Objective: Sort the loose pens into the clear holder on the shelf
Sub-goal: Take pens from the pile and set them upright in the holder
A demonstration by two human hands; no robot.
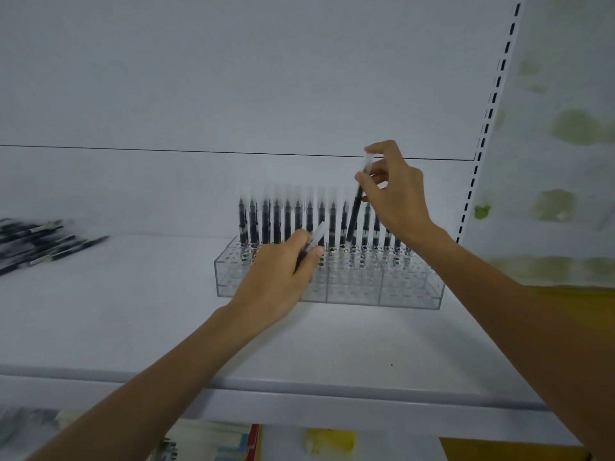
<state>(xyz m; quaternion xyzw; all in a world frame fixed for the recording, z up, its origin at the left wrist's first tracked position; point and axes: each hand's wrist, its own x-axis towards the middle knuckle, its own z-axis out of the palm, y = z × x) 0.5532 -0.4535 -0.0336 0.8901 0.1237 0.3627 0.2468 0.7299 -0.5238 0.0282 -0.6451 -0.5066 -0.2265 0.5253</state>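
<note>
A clear holder (352, 287) with rows of round holes stands on the white shelf (133, 327). Several black pens with frosted caps (276, 217) stand upright in its back row. My right hand (396, 194) pinches one black pen (356, 211) near its cap, tilted, its lower end among the back-row pens. My left hand (283, 277) grips another pen (316, 236) in front of the holder's left part, only its frosted cap showing above the fingers. A pile of loose black pens (40, 242) lies on the shelf at the far left.
The shelf's grey front edge (299, 387) runs across below my arms. A slotted upright rail (489, 118) stands at the right beside a stained wall. Below the shelf lie coloured items, among them a yellow one (329, 440).
</note>
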